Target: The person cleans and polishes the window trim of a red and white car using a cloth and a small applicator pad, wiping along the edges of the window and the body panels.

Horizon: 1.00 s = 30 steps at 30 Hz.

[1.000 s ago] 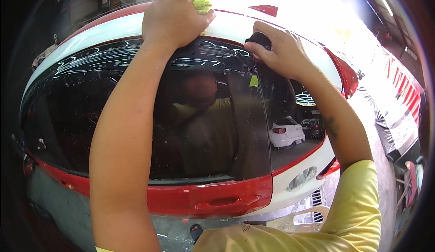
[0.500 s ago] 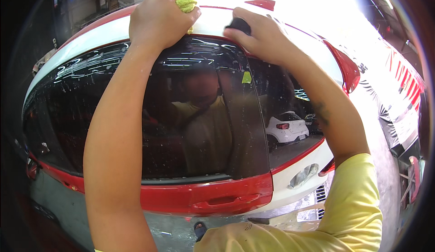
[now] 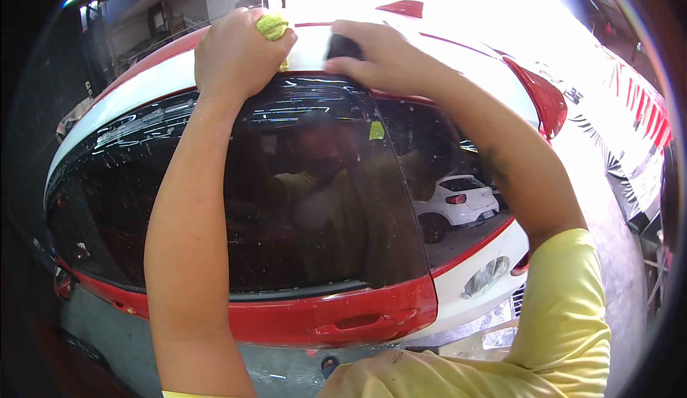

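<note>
Up at the top edge of the car's rear window (image 3: 286, 205), both my arms are stretched out ahead of me. Starting at the left, my left forearm rises almost straight from the bottom of the view, and my left hand (image 3: 236, 58) is curled into a fist, clenched around a yellow-green cloth (image 3: 273, 24) that pokes out above my knuckles. The fist rests on the white roof panel (image 3: 143, 90), right where it meets the dark glass. Just beside it, my right hand (image 3: 383, 58) lies palm down with the fingers bent over a small black tool (image 3: 342, 46), pressing it against the same white strip; only a corner of the tool shows. My right arm comes in from the lower right, elbow bent, its yellow sleeve (image 3: 565, 312) at the shoulder.
</note>
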Available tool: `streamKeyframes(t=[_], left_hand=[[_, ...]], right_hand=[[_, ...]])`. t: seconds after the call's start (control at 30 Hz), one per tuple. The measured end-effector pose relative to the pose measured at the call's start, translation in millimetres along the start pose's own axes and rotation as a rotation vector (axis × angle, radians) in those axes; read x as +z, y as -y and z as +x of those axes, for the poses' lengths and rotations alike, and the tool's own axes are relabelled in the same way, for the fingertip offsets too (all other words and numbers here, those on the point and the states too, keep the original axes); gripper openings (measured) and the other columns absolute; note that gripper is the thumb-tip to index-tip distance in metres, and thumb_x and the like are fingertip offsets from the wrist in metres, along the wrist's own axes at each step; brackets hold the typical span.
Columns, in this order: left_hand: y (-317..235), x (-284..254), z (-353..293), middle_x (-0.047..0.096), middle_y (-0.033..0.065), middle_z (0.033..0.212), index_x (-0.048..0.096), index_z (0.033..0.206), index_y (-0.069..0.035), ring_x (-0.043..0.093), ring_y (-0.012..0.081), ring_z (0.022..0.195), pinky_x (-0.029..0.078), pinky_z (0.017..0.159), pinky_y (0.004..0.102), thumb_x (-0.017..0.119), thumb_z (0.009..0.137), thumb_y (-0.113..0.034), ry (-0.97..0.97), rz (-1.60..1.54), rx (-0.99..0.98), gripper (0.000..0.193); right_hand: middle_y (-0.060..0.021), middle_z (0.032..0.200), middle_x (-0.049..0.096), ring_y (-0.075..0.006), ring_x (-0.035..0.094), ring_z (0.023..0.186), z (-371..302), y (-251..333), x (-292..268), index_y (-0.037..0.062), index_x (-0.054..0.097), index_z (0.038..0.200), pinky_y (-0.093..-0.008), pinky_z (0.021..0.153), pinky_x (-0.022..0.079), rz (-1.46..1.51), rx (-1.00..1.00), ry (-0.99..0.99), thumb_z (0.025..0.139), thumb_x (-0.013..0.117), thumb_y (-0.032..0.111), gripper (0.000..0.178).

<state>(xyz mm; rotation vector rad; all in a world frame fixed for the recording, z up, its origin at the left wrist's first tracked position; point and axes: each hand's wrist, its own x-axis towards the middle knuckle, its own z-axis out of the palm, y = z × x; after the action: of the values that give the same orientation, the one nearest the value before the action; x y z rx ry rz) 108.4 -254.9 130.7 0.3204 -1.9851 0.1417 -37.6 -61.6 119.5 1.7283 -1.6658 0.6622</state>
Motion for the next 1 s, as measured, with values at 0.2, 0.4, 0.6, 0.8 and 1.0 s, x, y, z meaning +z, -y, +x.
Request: streamKeyframes(t=[0.2,0.4,0.6,0.8,1.0], left_hand=[[6.4,-7.8,0.5,0.078,0.0162,0.109,0.080,0.114,-0.006,0.074,0.0384,0.104,0.059,0.093,0.0492,0.072,0.089,-0.048,0.020,-0.031,0.020,0.050],[6.2,-0.9,0.4,0.077,0.0152,0.108,0.080,0.114,-0.006,0.074,0.0368,0.103,0.058,0.094,0.0495,0.070,0.090,-0.050,0.020,-0.031,0.005,0.051],[6.3,-2.3,1.5,0.076,0.0156,0.110,0.080,0.109,-0.008,0.073,0.0374,0.104,0.057,0.091,0.0501,0.071,0.090,-0.048,-0.008,-0.022,0.032,0.045],[-0.8,-4.9,3.5,0.076,0.0153,0.112,0.079,0.107,-0.009,0.073,0.0377,0.104,0.056,0.090,0.0495,0.076,0.089,-0.047,0.001,-0.091,0.089,0.041],[-38.0,6.6,-6.7,0.075,0.0159,0.120,0.080,0.108,-0.005,0.071,0.0384,0.113,0.056,0.098,0.0485,0.081,0.086,-0.041,0.087,0.024,0.110,0.042]], right_hand=[[-0.0222,0.103,0.073,-0.0406,0.071,0.099,-16.9,-1.7,-20.2,0.0004,0.067,0.117,-0.0471,0.088,0.054,0.004,0.101,0.101,0.095,0.078,0.031,0.039],[-0.0219,0.099,0.073,-0.0390,0.071,0.094,2.6,10.7,0.2,0.0006,0.066,0.110,-0.0459,0.084,0.054,0.015,0.092,0.028,0.096,0.077,0.032,0.036],[-0.0224,0.095,0.072,-0.0386,0.070,0.091,-12.8,14.3,-17.4,-0.0002,0.065,0.108,-0.0447,0.082,0.054,-0.017,0.074,0.057,0.095,0.080,0.032,0.038],[-0.0191,0.093,0.071,-0.0306,0.068,0.085,-18.6,4.2,-50.6,-0.0020,0.066,0.107,-0.0422,0.080,0.053,0.041,0.257,-0.289,0.099,0.076,0.038,0.041],[-0.0072,0.080,0.062,-0.0174,0.060,0.076,-308.2,44.9,-118.5,0.0031,0.064,0.095,-0.0335,0.073,0.049,-0.168,0.824,-0.473,0.092,0.082,0.021,0.025]])
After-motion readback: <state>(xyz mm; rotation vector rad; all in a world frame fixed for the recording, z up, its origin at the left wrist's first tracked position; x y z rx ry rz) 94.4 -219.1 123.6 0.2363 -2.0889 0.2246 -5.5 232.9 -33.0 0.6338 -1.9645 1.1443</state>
